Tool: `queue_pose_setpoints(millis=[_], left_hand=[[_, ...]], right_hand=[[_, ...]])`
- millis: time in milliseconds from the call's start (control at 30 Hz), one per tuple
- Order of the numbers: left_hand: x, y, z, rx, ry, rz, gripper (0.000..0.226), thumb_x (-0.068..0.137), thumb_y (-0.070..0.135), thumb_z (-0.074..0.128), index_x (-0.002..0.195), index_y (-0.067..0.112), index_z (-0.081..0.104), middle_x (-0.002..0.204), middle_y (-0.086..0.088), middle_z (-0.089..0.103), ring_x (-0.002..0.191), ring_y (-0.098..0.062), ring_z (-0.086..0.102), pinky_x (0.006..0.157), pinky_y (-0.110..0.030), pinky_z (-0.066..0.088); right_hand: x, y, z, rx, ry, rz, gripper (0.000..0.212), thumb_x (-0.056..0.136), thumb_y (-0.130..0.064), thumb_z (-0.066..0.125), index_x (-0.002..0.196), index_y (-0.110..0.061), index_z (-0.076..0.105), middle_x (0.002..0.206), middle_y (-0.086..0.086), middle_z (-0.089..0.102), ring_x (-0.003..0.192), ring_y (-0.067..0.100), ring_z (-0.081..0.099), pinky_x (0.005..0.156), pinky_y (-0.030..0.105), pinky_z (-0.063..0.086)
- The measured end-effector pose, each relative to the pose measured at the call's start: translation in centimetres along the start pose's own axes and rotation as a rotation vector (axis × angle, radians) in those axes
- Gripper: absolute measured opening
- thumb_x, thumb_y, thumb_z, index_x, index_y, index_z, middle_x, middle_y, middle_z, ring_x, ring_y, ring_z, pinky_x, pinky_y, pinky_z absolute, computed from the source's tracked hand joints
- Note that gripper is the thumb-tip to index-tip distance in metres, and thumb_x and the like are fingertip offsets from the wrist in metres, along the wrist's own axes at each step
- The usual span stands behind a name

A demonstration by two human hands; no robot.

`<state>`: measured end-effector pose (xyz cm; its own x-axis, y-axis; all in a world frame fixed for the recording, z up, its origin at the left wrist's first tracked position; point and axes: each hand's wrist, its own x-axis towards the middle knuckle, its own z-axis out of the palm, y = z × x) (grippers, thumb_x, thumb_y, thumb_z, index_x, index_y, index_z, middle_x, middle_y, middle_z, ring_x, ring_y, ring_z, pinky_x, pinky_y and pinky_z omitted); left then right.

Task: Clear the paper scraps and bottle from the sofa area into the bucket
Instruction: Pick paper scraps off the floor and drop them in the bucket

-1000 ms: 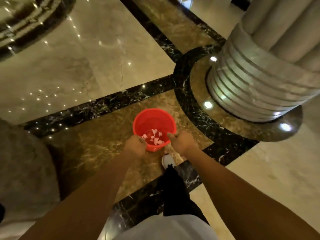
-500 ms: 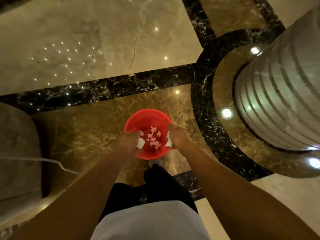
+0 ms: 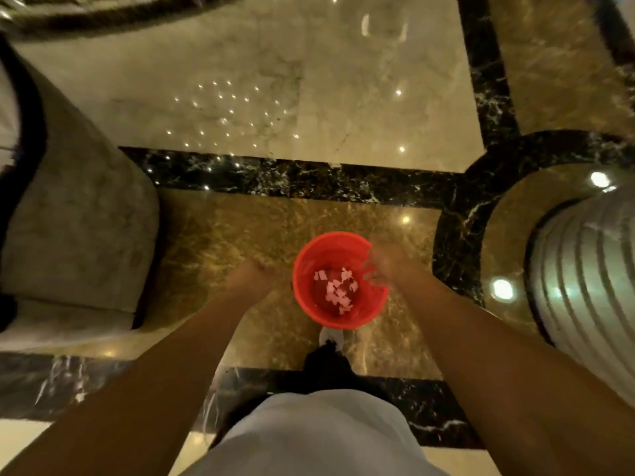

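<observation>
paper scraps (image 3: 336, 290) lie inside red bucket (image 3: 338, 312) on floor; no bottle visible, so judged pending; left hand (image 3: 252, 274) loosely curled left of bucket, right hand (image 3: 383, 266) at rim, blurred, fingers unreadable.

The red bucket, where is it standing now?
In the head view, the red bucket stands on the brown marble floor, centre-right, between the left hand and the right hand.

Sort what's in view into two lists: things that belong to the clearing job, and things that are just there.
Part of the job:
red bucket
paper scraps lying in the bucket
left hand, beside the bucket
right hand, blurred, at the bucket's rim

Just there:
grey sofa
ribbed column
marble floor

No bottle is in view.
</observation>
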<state>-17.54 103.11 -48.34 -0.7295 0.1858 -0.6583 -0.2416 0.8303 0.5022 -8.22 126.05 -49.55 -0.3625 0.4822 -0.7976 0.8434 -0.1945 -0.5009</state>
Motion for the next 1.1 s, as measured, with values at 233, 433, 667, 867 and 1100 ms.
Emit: queue_pose_setpoints(millis=[233,433,667,867,1100], left_hand=[[-4.9,-10.6,-9.2,0.105,0.306,0.002,0.039,0.09,0.045,0.046,0.064,0.018,0.056,0.067,0.001,0.056,0.058,-0.015,0.052,0.06,-0.03,0.042],[-10.8,-24.6,-15.4,-0.005,0.427,-0.134,0.038,0.093,0.04,0.045,0.067,0.017,0.059,0.066,-0.001,0.059,0.057,-0.016,0.057,0.049,-0.028,0.044],[-18.1,-40.1,-20.3,-0.201,0.665,-0.467,0.038,0.09,0.04,0.047,0.059,0.019,0.052,0.06,0.0,0.057,0.052,-0.012,0.052,0.051,-0.026,0.038],[-17.9,-47.0,-24.3,-0.251,0.756,-0.676,0.034,0.089,0.04,0.049,0.061,0.02,0.046,0.058,0.002,0.046,0.05,-0.014,0.044,0.045,-0.024,0.031],[-13.3,-52.0,-35.0,-0.324,0.787,-0.789,0.036,0.089,0.04,0.048,0.058,0.022,0.048,0.057,0.004,0.052,0.054,-0.015,0.053,0.046,-0.022,0.033]], right_hand=[[-8.3,-4.3,15.4,-0.362,-0.242,-0.322,0.035,0.098,-0.031,0.04,0.081,-0.008,0.059,0.067,0.009,0.061,0.048,0.02,0.055,0.048,0.026,0.043],[-18.1,-3.0,30.7,-0.676,-0.47,-0.584,0.028,0.094,-0.033,0.046,0.079,-0.017,0.062,0.068,0.003,0.066,0.052,0.016,0.058,0.043,0.023,0.041],[-26.5,-1.4,45.6,-1.049,-0.67,-0.832,0.029,0.097,-0.034,0.044,0.094,-0.012,0.062,0.083,0.006,0.071,0.057,0.014,0.059,0.047,0.025,0.044],[-30.3,-2.4,58.5,-1.125,-0.838,-0.918,0.024,0.096,-0.028,0.043,0.096,-0.011,0.06,0.088,0.012,0.069,0.067,0.023,0.062,0.058,0.033,0.051],[-32.7,-6.2,74.0,-1.237,-1.018,-0.87,0.021,0.095,-0.03,0.046,0.104,-0.016,0.059,0.093,0.01,0.071,0.06,0.019,0.059,0.049,0.026,0.045]])
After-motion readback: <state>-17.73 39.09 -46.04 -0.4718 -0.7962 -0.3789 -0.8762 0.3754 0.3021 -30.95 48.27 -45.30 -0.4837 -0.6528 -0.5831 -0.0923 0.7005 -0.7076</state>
